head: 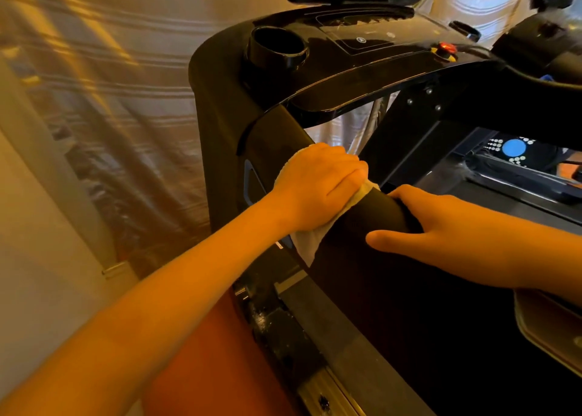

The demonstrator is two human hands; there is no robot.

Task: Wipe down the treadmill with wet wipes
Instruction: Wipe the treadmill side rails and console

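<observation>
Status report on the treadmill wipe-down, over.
Left hand grips wet wipe around the handrail. Right hand grips handrail beside it. Nothing blocking the rail.

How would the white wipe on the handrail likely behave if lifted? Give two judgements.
Probably floppy: the wipe drapes over the handrail under the left hand. Likely light and a little clingy, since its loose end lies flat against the curve.
</observation>
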